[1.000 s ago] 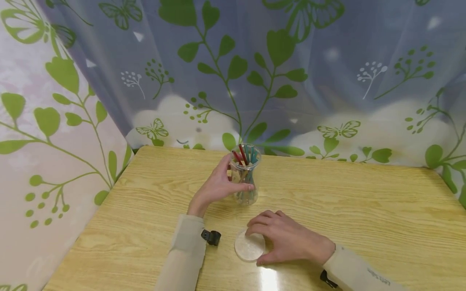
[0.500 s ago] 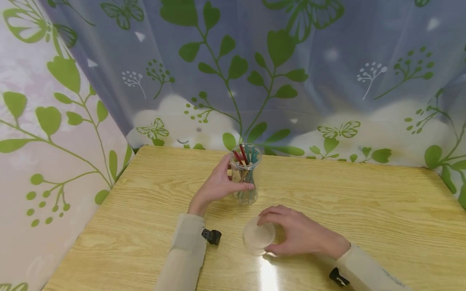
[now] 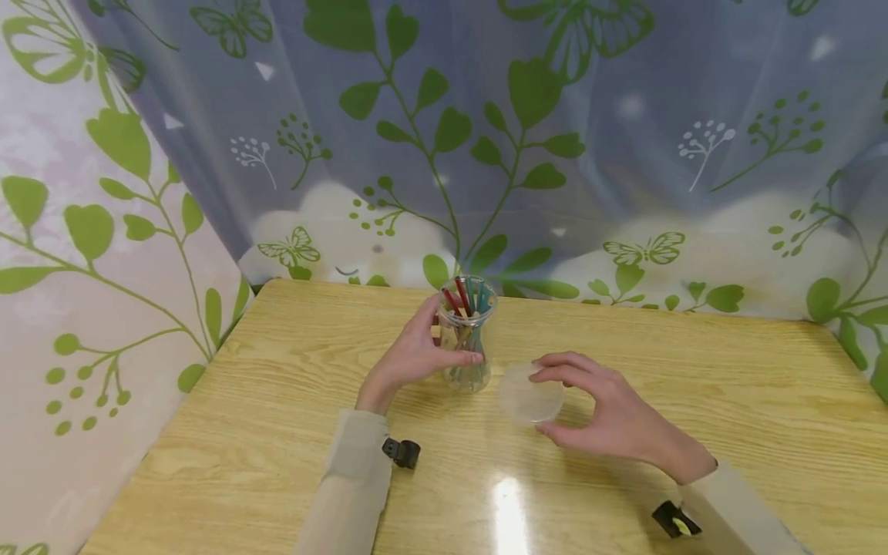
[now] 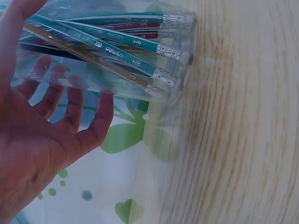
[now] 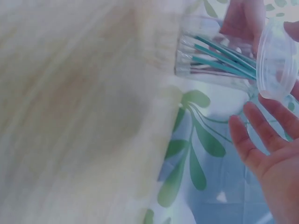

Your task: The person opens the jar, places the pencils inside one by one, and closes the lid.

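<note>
A clear jar (image 3: 469, 378) stands upright on the table with several pencils (image 3: 472, 297) in it, some teal, some red. The jar's mouth is uncovered. My left hand (image 3: 409, 351) grips its left side, thumb across the front and fingers behind. In the left wrist view the pencils (image 4: 126, 53) show metal-banded eraser ends toward the jar's base. To the right of the jar, my right hand (image 3: 610, 408) pinches a round translucent lid (image 3: 530, 395) by its edge, between thumb and fingers. The lid (image 5: 275, 60) is tilted and overlaps the jar in the right wrist view.
The wood-grain table (image 3: 659, 370) reaches back to a blue curtain (image 3: 624, 154) printed with green leaves and butterflies. A pale leaf-patterned cloth (image 3: 83, 324) hangs along the left side. Light glares off the tabletop near the front.
My right hand has picked the lid up from the table and carried it up and to the right, level with the jar's lower part. My left hand and the jar stay in place.
</note>
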Demonstrator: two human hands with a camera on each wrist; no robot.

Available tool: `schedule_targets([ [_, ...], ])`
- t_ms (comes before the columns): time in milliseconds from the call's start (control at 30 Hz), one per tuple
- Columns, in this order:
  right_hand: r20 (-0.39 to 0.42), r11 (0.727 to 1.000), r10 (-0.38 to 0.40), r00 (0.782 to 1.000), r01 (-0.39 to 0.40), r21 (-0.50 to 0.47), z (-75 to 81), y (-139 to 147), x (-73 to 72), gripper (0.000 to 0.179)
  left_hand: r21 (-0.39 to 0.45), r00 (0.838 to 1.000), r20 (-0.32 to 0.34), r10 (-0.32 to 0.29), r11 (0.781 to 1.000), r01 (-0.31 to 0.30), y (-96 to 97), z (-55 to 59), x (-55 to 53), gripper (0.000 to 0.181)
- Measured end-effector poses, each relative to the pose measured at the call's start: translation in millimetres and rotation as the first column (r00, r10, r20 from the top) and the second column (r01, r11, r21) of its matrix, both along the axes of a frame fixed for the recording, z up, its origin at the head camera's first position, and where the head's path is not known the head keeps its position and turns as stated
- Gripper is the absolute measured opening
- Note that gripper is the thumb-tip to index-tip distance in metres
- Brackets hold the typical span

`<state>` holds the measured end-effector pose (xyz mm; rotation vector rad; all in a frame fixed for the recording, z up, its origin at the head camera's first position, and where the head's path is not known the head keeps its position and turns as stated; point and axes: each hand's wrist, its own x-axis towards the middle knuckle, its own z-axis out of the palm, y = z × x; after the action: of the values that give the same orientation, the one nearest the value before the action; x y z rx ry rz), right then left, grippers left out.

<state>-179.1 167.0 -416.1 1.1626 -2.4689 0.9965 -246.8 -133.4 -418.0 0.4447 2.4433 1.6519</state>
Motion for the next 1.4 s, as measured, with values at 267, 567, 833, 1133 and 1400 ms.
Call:
schedule_targets([
  [267, -0.072, 0.988, -0.009, 0.997, -0.002, -0.152, 17.7, 6, -10.9, 0.061, 0.000, 1.000, 0.020, 0.009, 1.000, -0.009, -1.3, 0.8, 1.7, 0.096],
  [567, -0.152, 0.958, -0.012, 0.988, -0.032, -0.285, 37.6, 5, -29.7, 0.051, -0.011, 1.000, 0.023, 0.015, 1.000, -0.014, 0.0, -1.7, 0.7, 0.101],
  [833, -0.105, 0.962, -0.097, 0.990, 0.066, -0.265, 49.5, -3, -33.2, 0.056, -0.006, 1.000, 0.001, 0.004, 1.000, -0.004, 0.2, -2.0, 1.0, 0.098],
  [1133, -0.141, 0.952, -0.079, 0.987, 0.033, -0.304, 53.3, -16, -40.8, 0.056, 0.017, 1.000, -0.019, -0.018, 1.000, 0.019, 0.8, -5.5, 0.9, 0.101],
  [1400, -0.139, 0.959, -0.068, 0.988, 0.027, -0.282, 64.9, -31, -48.1, 0.051, 0.011, 1.000, -0.018, -0.012, 1.000, 0.012, 0.3, -2.9, 1.5, 0.102],
])
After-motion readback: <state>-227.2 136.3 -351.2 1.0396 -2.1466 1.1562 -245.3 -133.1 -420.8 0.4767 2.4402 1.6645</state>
